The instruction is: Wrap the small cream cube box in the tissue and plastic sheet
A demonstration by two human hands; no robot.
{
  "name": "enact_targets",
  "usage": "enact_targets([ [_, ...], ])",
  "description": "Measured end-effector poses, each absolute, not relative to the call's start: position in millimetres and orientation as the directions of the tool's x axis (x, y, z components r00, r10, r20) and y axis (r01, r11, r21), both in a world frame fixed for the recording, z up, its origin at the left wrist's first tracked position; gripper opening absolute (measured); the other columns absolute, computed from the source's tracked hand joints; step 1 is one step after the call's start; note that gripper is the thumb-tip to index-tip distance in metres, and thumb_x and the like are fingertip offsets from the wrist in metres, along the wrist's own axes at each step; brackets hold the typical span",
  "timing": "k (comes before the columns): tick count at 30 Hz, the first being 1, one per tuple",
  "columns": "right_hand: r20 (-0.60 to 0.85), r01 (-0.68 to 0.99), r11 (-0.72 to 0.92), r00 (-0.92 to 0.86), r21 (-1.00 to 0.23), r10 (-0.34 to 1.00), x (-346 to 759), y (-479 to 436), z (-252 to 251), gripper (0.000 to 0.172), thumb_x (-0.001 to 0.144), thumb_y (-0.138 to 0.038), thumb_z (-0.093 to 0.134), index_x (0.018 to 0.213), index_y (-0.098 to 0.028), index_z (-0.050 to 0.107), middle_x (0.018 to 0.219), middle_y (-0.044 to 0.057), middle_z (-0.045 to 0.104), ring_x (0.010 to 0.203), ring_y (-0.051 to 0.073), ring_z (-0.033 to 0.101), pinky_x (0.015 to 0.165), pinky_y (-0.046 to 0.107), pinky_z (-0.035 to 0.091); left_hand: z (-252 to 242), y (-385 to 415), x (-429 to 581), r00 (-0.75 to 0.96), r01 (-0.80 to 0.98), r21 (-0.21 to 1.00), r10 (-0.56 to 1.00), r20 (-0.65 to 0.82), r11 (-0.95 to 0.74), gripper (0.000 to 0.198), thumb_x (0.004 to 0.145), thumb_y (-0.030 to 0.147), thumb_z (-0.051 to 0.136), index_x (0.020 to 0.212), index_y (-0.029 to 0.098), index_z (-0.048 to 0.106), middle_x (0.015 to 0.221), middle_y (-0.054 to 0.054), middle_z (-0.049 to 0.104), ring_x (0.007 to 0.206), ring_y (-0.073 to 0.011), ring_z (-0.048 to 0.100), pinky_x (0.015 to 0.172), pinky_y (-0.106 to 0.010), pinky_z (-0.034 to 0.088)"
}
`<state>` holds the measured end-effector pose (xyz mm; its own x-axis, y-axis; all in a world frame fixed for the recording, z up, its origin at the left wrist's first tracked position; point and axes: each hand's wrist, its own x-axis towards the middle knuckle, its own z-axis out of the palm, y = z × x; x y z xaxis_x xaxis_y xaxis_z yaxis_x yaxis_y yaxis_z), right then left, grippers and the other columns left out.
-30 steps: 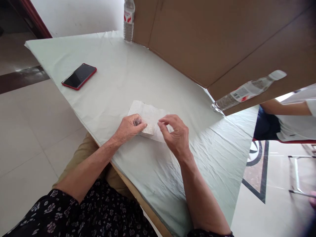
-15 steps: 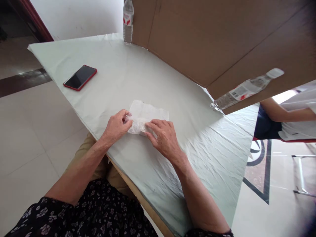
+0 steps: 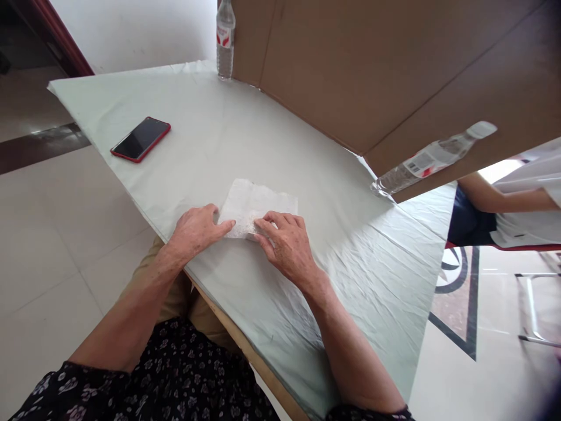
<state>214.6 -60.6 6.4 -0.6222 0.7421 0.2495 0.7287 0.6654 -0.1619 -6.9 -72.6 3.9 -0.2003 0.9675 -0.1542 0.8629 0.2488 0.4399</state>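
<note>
A thin white sheet (image 3: 259,202), looking like a paper tissue, lies on the pale green tablecloth (image 3: 210,140) in front of me. Its near edge seems folded or bunched up. My left hand (image 3: 196,229) is at the sheet's left corner with the thumb stretched out over it and the fingers apart from the thumb; it does not grip. My right hand (image 3: 287,242) has its fingers curved over the near right part, with the thumb at the near edge, pinching the sheet. The right hand partly hides that corner.
A red-cased phone (image 3: 141,139) lies toward the left edge. A brown cardboard panel (image 3: 333,70) stands across the far side, with one water bottle (image 3: 225,44) at its left end and another bottle (image 3: 432,161) at its right. Another person's arm (image 3: 508,199) shows beyond the panel.
My left hand has loosened from the sheet's left edge and shifted slightly left, its thumb and fingers spreading. The right hand stays at the near edge.
</note>
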Motion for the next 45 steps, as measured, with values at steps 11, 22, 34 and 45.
enact_targets([
  [11,0.255,0.732,0.669,-0.627,-0.128,0.736,213.6,-61.0,4.4,0.016,0.097,-0.027,0.059,0.111,-0.024,0.066,0.115,0.007,0.069,0.101,0.025,0.058,0.087,0.039,0.034,-7.2,-70.4,-1.0,-0.171,0.465,0.805,0.930,-0.326,0.368,0.064,0.077,0.045,0.066,0.130,0.012,0.054,0.066,0.001,0.063,0.046,-0.0163,0.056,0.048,-0.029,0.046],
  [22,0.263,0.730,0.680,-0.645,-0.067,0.718,212.8,-62.9,3.7,0.014,0.098,-0.026,0.056,0.109,-0.023,0.065,0.115,0.006,0.068,0.099,0.023,0.056,0.086,0.037,0.032,-1.2,-67.5,10.6,-0.187,0.534,0.813,0.970,-0.155,0.233,0.022,0.069,0.027,0.057,0.059,0.020,0.038,0.055,0.007,0.036,0.049,-0.0076,0.039,0.047,-0.021,0.031],
  [34,0.269,0.720,0.691,-0.654,-0.065,0.707,211.1,-61.6,3.9,0.017,0.100,-0.028,0.054,0.109,-0.022,0.067,0.110,0.006,0.070,0.097,0.023,0.057,0.086,0.038,0.032,9.9,-56.5,34.2,-0.067,0.203,0.947,0.968,-0.240,0.249,0.011,0.068,0.021,0.062,0.069,0.019,0.051,0.059,0.005,0.050,0.049,-0.0077,0.050,0.042,-0.018,0.044],
  [45,0.349,0.658,0.653,-0.552,-0.376,0.757,228.4,-57.4,14.4,0.022,0.089,-0.024,0.060,0.110,-0.022,0.068,0.114,0.008,0.075,0.108,0.026,0.066,0.097,0.042,0.039,11.5,-73.1,31.1,0.187,0.533,0.833,0.981,0.059,-0.152,0.027,0.074,0.019,0.048,0.085,0.017,0.073,0.076,-0.002,0.065,0.068,-0.0142,0.058,0.066,-0.027,0.049],
])
